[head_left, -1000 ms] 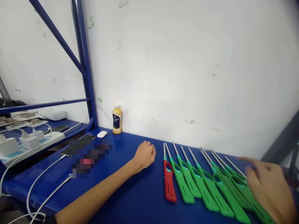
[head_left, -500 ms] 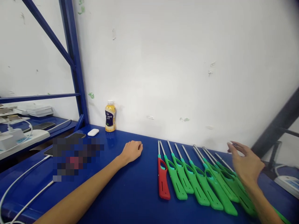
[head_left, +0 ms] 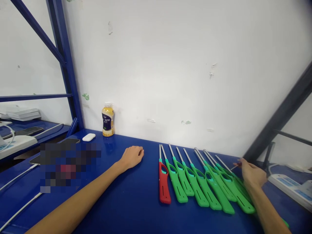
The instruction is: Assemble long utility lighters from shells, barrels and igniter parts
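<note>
My left hand (head_left: 133,156) rests on the blue table with its fingers curled in and nothing visible in them. To its right, a red long-necked lighter (head_left: 164,187) starts a row of several green long-necked lighters (head_left: 179,188), metal tubes pointing to the wall. At the right end of that row is my right hand (head_left: 253,174), thumb and fingers pinched at the metal tube of a green lighter (head_left: 243,189). My hand and forearm partly cover this lighter. A green handle end shows beyond the forearm.
A yellow drink bottle (head_left: 108,120) and a white earphone case (head_left: 89,137) stand near the wall. Left are a phone (head_left: 70,141), white cables (head_left: 20,209) and a blurred-out patch. A white power strip (head_left: 290,187) lies right, beside a dark slanted post (head_left: 275,113).
The view has turned slightly right. My right hand has come down from above the row to the tube of a lighter at its right end. My left hand stays on the table.
</note>
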`<state>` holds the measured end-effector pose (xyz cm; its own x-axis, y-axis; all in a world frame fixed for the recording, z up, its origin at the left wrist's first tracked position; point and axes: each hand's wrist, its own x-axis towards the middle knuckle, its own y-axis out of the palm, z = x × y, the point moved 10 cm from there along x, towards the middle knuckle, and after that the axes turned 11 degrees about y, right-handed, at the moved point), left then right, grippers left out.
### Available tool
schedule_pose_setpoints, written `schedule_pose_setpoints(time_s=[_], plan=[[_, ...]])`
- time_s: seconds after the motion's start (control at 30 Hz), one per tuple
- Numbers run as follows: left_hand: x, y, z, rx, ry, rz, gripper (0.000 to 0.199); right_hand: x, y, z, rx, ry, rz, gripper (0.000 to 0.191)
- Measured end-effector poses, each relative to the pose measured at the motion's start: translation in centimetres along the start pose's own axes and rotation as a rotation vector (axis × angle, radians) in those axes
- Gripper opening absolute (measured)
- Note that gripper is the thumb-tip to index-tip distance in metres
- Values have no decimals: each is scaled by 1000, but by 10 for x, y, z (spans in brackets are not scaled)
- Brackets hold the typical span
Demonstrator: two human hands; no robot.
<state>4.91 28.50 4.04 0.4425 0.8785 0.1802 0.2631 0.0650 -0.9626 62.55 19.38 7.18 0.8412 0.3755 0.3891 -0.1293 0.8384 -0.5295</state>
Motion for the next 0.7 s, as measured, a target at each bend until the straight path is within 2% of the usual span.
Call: schedule_pose_setpoints(time_s=[0.13, 0.27, 0.4, 0.53, 0.6, 0.7], plan=[[0, -4, -3, -5, 29, -24, 35, -3, 5, -24, 16, 281, 104, 28], [-4, -11, -20, -25, 120, -70, 34, -7, -2, -26, 81, 351, 110, 30], [-18, -16, -66, -72, 352, -97, 34, -9, -13, -7, 100, 312, 67, 32], [-37, -13, -113, -94, 582, -56, 37, -20, -18, 26, 114, 207, 65, 32], [-42, -14, -125, -85, 643, -40, 39, -30, -18, 44, 149, 132, 78, 38], [-50, -19, -129, -60, 662, -33, 33, -47, -16, 66, 206, 36, 112, 39]])
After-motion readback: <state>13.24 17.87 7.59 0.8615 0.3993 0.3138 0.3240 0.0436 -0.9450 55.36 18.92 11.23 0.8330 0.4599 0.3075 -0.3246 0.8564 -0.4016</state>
